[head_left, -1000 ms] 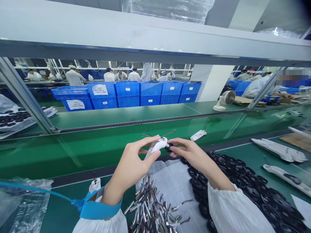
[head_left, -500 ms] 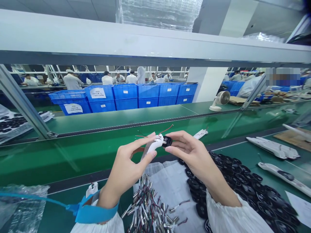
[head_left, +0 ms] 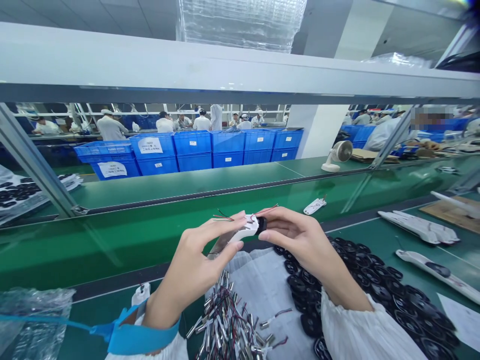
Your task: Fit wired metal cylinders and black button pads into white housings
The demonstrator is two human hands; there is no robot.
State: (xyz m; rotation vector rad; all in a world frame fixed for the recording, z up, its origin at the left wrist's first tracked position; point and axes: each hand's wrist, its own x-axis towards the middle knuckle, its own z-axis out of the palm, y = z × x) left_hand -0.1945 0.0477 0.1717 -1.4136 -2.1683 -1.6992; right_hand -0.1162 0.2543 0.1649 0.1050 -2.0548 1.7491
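Black discs (head_left: 371, 280) beside the right hand (head_left: 303, 240)

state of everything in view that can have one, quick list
left hand, gripping white housing
right hand, pinching black part against housing
red and dark wires, sticking out loose
wrist strap, fastened on left wrist
wired metal cylinders, loose heap on white bag
black discs, spread out overlapping
blue crates, stacked

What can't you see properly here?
In the head view:
White plastic housing, partly hidden by the left hand and right hand
Round black part, partly behind the right fingers
Heap of silver wired cylinders, cut off by the bottom edge
Tiny white labels on blue crates, unreadable
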